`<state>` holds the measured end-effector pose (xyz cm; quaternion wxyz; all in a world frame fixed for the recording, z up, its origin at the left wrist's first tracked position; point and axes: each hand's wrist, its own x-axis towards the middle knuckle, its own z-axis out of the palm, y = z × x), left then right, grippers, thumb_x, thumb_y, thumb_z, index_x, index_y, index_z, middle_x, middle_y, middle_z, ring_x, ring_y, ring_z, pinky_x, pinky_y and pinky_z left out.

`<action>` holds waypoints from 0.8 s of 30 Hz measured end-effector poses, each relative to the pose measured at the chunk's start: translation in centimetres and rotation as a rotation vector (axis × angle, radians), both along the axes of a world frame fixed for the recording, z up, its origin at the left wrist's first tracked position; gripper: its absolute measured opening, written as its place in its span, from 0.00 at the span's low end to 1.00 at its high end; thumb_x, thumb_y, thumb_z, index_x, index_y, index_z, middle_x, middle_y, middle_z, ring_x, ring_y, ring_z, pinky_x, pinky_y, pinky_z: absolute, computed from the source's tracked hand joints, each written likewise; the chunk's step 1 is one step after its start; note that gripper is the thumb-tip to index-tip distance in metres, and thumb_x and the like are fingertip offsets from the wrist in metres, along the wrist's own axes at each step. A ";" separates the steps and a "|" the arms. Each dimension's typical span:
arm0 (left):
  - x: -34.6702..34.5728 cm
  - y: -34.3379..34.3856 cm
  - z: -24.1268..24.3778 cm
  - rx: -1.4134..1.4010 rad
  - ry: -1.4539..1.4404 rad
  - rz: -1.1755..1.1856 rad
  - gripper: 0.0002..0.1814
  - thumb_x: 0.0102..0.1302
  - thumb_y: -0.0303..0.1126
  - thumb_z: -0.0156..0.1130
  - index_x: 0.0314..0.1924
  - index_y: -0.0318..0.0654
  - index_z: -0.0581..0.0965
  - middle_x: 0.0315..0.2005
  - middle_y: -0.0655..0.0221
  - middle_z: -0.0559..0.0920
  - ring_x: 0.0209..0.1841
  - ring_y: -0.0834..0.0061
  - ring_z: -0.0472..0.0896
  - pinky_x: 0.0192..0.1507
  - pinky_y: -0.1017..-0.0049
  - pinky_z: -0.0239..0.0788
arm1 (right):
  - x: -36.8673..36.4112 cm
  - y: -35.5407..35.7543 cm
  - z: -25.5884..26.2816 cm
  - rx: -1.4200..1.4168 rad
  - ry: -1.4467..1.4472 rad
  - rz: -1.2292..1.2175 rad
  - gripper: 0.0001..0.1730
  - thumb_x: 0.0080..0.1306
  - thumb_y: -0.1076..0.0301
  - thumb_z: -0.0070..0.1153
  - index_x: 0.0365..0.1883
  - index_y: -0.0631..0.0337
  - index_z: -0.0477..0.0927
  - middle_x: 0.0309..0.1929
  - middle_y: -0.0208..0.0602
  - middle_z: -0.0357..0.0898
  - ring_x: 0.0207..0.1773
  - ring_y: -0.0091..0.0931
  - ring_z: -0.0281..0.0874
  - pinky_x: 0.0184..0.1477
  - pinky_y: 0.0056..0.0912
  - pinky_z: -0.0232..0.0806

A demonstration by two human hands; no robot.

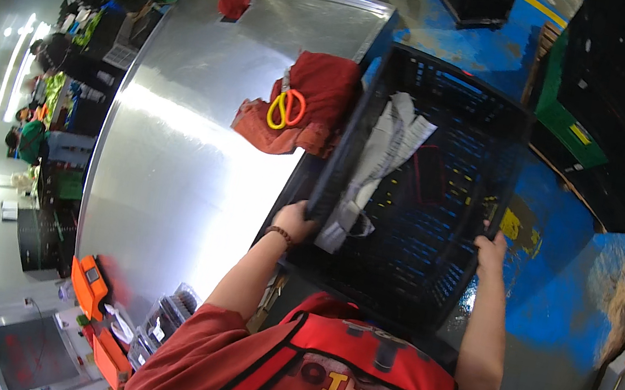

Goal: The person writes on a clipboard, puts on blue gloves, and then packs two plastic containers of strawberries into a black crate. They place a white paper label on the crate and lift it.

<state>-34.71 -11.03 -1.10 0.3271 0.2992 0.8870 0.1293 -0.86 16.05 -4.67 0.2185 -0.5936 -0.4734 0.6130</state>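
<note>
A black plastic crate [391,282] is held by its two long side rims, beside the steel table. My left hand [294,221] grips the near left rim, a beaded bracelet at its wrist. On the opposite rim, my right hand [491,250] is closed around the edge. Inside the crate lie long strips of white paper [385,151] with printing on them, and a dark flat piece with a pinkish edge [429,174]. Left of the crate, a folded red cloth [325,82] rests on the table, with scissors [286,109] with yellow and orange handles on top.
The stainless steel table [167,171] stands at the left. Orange weighing scales [89,286] and clear plastic trays [164,319] are at its near end. Dark stacked crates with a green one [572,124] stand at the right. People work in the background, and another person stands beyond the table.
</note>
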 end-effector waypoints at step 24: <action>-14.5 -8.6 18.6 0.624 -0.002 0.278 0.12 0.49 0.25 0.60 0.35 0.30 0.76 0.24 0.70 0.79 0.28 0.81 0.74 0.33 0.77 0.67 | -18.1 0.7 18.6 0.202 0.739 0.221 0.25 0.52 0.69 0.56 0.51 0.64 0.73 0.37 0.36 0.73 0.35 0.25 0.73 0.37 0.25 0.67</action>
